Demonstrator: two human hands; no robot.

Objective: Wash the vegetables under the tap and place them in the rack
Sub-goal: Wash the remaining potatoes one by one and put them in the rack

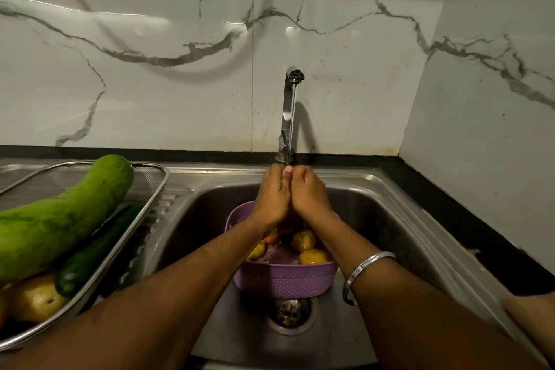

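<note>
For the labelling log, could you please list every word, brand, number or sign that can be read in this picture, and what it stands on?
None: no readable text anywhere in the head view.
The tap, the purple basket, the steel rack and the marble-pattern wall tiles carry no lettering.
The silver bangle on the right wrist shows small marks, too small to tell whether they are letters.

Bare forearms; a silver bangle [365,273] circles the right wrist.
</note>
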